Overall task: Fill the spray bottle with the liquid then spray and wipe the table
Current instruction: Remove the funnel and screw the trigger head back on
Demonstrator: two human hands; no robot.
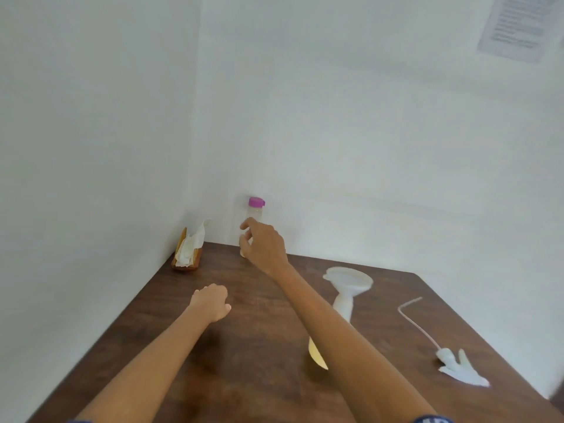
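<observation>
A clear bottle with a purple cap (255,209) stands at the back of the brown table (244,377), against the wall. My right hand (264,244) is stretched out to its lower half, thumb and forefinger curved in front of it; a firm grip is not visible. My left hand (212,302) rests on the table as a loose fist, holding nothing. A white spray bottle (343,303) with a white funnel (349,277) in its neck stands to the right, its yellowish base partly hidden by my right forearm. The white spray head (454,363) with its thin tube (413,315) lies at the right.
A wooden holder with white tissues (188,250) leans in the back left corner. White walls close off the table at the back and left. A printed sheet (515,25) hangs on the wall at the upper right. The table's right edge runs diagonally past the spray head.
</observation>
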